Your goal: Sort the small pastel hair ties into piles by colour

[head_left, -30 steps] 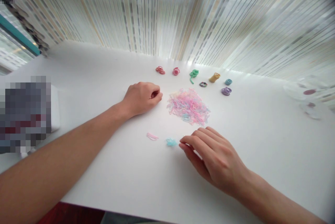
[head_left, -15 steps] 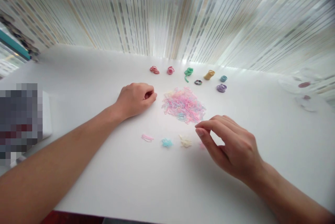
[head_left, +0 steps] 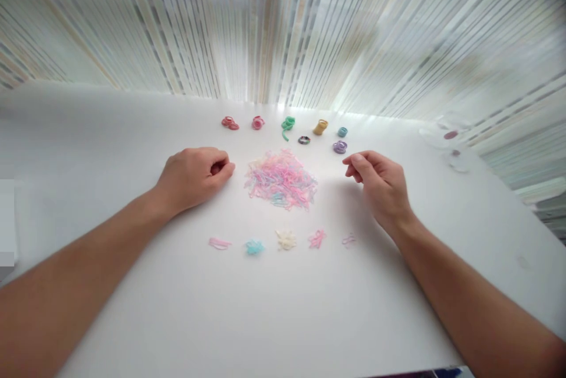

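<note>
A heap of small pastel rubber bands (head_left: 283,180), mostly pink, lies mid-table. My left hand (head_left: 194,177) rests curled in a loose fist just left of it, with nothing visible in the hollow. To the heap's right, my right hand (head_left: 380,183) is raised a little, its thumb and fingertips pressed together; anything pinched there is too small to make out. Nearer me run small sorted groups: light pink bands (head_left: 219,243), blue bands (head_left: 254,247), cream bands (head_left: 286,240), brighter pink bands (head_left: 317,239) and a few pale lilac bands (head_left: 349,239).
Along the back lie coiled hair ties: red (head_left: 230,123), pink (head_left: 258,122), green (head_left: 288,123), yellow (head_left: 321,127), blue (head_left: 342,131) and purple (head_left: 340,147). A dark multicoloured ring (head_left: 304,140) sits among them. A striped string curtain (head_left: 265,24) hangs behind the white table (head_left: 247,313).
My right hand has moved up and away from the front row, uncovering the brighter pink and lilac bands. The view has turned right. My left hand stays in its loose fist beside the heap.
</note>
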`<state>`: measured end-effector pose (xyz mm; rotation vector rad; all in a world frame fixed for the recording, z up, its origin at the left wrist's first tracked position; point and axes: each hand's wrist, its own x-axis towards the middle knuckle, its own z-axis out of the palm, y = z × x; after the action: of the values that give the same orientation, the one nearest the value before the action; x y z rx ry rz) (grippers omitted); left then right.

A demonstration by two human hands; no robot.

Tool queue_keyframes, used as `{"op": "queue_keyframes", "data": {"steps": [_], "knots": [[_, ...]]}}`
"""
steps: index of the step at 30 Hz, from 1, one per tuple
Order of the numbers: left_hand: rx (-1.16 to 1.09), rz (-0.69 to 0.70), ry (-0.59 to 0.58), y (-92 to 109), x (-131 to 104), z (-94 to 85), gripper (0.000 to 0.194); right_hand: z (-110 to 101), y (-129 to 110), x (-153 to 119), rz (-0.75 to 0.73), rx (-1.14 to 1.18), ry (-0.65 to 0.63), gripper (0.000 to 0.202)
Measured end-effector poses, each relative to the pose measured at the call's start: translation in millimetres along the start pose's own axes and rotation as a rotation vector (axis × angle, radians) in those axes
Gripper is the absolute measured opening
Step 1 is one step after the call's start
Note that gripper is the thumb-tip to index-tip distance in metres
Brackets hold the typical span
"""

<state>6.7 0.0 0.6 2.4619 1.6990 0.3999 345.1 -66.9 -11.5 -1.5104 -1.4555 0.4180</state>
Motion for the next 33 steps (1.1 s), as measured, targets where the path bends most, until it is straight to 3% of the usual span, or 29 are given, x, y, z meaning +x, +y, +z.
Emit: {"op": "queue_keyframes", "data": {"steps": [4,16,33], "knots": [[0.005,-0.005,-0.006,-1.6,0.0,-0.1,0.032,3.1,6.1,3.4,0.073,0.056,-0.047,0.030],[-0.009,-0.007,-0.016,-2.0,0.1,0.6,0.032,7.0,4.9,-0.6,0.092,-0.002,-0.102,0.031],[-0.050,0.026,0.012,-1.6,-1.7,3.2,0.030,5.4,7.6,-3.8,0.116,-0.062,-0.103,0.023]]}}
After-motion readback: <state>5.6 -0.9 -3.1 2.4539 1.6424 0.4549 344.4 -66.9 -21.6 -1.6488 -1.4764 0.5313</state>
